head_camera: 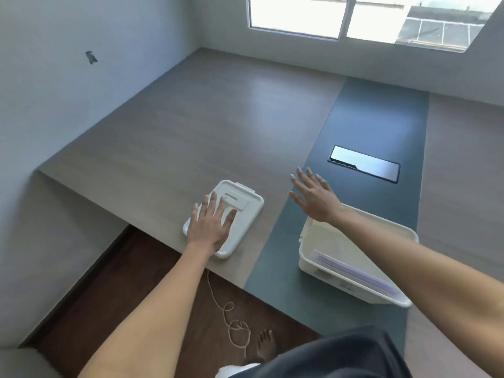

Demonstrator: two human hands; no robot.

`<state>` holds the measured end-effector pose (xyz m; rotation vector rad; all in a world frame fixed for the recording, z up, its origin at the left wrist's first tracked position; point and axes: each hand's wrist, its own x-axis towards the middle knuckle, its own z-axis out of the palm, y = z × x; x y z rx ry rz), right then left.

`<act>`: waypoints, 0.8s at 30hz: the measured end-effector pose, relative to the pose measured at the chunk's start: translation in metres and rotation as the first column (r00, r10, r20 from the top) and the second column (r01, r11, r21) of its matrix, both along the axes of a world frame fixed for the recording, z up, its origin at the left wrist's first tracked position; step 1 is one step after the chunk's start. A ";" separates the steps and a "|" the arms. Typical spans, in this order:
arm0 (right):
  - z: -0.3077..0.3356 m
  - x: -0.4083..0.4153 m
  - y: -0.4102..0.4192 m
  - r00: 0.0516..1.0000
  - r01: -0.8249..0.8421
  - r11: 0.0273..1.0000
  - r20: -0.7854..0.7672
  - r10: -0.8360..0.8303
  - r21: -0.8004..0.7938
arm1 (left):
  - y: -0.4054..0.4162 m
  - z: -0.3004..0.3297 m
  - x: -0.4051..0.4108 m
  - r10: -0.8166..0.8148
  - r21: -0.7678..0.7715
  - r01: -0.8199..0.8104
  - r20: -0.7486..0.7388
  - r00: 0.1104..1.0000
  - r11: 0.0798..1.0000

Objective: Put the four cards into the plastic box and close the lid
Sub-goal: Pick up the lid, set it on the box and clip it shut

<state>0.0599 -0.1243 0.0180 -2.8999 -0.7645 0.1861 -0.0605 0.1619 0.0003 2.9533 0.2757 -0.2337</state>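
Note:
The white plastic box (308, 261) stands open on the dark green strip near the table's front edge. Pale cards (354, 272) lean inside it against the near wall. Its white lid (245, 214) lies flat on the wood to the left, handle side up. My left hand (211, 223) rests flat on the lid's near half with fingers spread. My right hand (313, 196) hovers above the far left corner of the box, fingers spread, holding nothing.
A shiny rectangular cable hatch (364, 163) is set into the green strip (368, 124) beyond the box. The table's (191, 126) front edge runs just below the lid. A cord (234, 320) lies coiled on the brown floor beside a bare foot (266, 346).

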 end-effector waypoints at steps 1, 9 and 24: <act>-0.002 0.003 0.009 1.000 -0.024 1.000 -0.011 0.024 -0.003 | 0.005 -0.002 -0.004 0.022 -0.003 -0.022 -0.007 1.000 1.000; -0.030 0.026 0.080 0.965 -0.186 0.982 -0.189 0.179 -0.020 | 0.026 -0.032 -0.036 0.323 -0.092 -0.334 -0.120 0.939 0.938; -0.080 0.065 0.137 0.876 -0.168 0.984 -0.467 0.121 -0.061 | 0.009 -0.069 -0.050 0.509 -0.269 -0.578 -0.288 0.811 0.770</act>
